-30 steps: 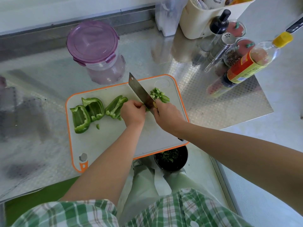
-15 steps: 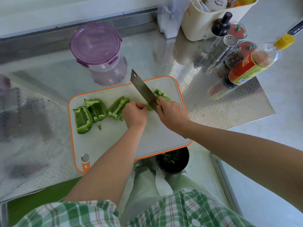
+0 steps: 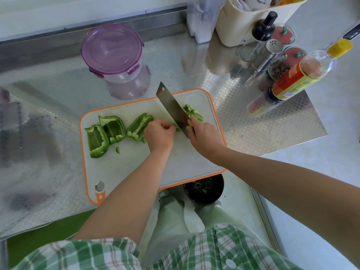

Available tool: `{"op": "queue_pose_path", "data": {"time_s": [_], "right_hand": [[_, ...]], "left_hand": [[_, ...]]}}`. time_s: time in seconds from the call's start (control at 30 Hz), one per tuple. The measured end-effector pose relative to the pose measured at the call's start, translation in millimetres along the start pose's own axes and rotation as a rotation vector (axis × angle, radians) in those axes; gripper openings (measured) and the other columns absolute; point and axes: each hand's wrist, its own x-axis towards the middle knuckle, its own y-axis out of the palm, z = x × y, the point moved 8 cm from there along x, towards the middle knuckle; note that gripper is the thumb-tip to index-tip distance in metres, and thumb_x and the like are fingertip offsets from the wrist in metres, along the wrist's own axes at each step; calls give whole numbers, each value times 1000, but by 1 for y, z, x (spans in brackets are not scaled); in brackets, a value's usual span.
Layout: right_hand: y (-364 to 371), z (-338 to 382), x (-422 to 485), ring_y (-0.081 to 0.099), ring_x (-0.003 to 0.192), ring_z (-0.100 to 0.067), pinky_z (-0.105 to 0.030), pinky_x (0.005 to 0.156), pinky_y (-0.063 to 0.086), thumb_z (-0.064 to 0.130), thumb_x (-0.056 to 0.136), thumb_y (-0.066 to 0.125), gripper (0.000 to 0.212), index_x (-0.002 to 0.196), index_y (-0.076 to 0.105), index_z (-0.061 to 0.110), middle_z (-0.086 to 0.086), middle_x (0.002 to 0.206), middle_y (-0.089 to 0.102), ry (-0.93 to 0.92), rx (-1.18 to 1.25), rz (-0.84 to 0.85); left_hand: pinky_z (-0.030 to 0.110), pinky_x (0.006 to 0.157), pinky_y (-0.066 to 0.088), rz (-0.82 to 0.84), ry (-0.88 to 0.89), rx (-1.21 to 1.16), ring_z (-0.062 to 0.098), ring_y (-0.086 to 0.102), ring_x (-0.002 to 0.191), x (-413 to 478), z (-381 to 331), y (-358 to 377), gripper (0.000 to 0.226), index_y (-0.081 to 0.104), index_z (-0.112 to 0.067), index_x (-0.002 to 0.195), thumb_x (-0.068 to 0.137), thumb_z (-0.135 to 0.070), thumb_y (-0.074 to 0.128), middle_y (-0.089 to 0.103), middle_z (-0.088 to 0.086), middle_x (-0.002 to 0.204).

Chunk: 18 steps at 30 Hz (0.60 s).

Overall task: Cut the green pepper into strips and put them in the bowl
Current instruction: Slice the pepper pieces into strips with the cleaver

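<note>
A white cutting board (image 3: 124, 168) with an orange rim is being carried by a shiny, embossed metal table (image 3: 253, 121). The table is being bordered at its far side by a steel ledge under a pale wall.

The handle of a cleaver (image 3: 171, 108) is being gripped by the right hand (image 3: 206, 137), with the fingers wrapped round it and the forefinger stretched onto the blade's side. The blade is being held tilted, with its edge down at the board. A pepper piece (image 3: 177, 128) is being pinned just beside the blade by the curled fingers of the left hand (image 3: 159, 135), and most of it is being hidden by that hand.

Cut strips (image 3: 191, 112) are being left in a small heap beyond the blade, near the board's far right corner. Three larger pepper sections (image 3: 115, 127) are being kept on the board's left half, touching one another.

A dark bowl (image 3: 218, 193) holding green bits is being partly covered by the board's near right edge; what it is standing on cannot be told.

Behind the board, a purple-lidded container (image 3: 113, 51) is being reflected in the metal. At the far right, a cream caddy (image 3: 253, 26), a yellow-capped bottle (image 3: 298, 75) and a metal shaker (image 3: 266, 55) are being crowded together.

A strip of green floor (image 3: 39, 240) is being shown below the table's near left edge.
</note>
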Motion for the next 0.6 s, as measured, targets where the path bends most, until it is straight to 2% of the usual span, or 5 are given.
{"op": "queue_pose_path", "data": {"time_s": [0.13,0.23,0.37,0.47,0.6], "right_hand": [[-4,-3,-2,45,55,-29,-32,49,25,22,100,38,14,94,43,10,-4,62,44,16,134,-35],[-11,2,-1,42,56,-28,-32,49,25,22,99,38,14,87,35,15,-2,62,41,-17,119,-6],[-8,6,0,46,63,-30,-34,54,33,23,99,38,14,88,33,16,-7,72,47,-25,43,68],[-4,6,-1,47,64,-30,-35,55,36,23,99,38,13,89,34,15,-8,73,48,-9,32,88],[1,8,-1,44,65,-29,-34,56,31,23,100,38,12,97,41,11,-7,75,46,5,-63,101]], "left_hand": [[29,73,53,2,-15,14,21,71,72,-1,1,-1,8,73,-16,76,82,-21,70,73,2,75],[30,74,53,10,-36,27,21,71,74,-1,1,0,10,73,-16,74,81,-21,68,73,1,75],[34,74,54,19,-50,12,26,70,70,-2,-1,1,22,63,-24,59,79,-13,63,73,4,72],[34,74,54,22,-50,20,26,70,72,-2,-1,1,18,68,-20,64,79,-12,62,73,6,72],[33,72,53,33,-49,28,26,70,72,-1,-3,2,13,72,-16,67,76,-13,62,71,9,68]]}}
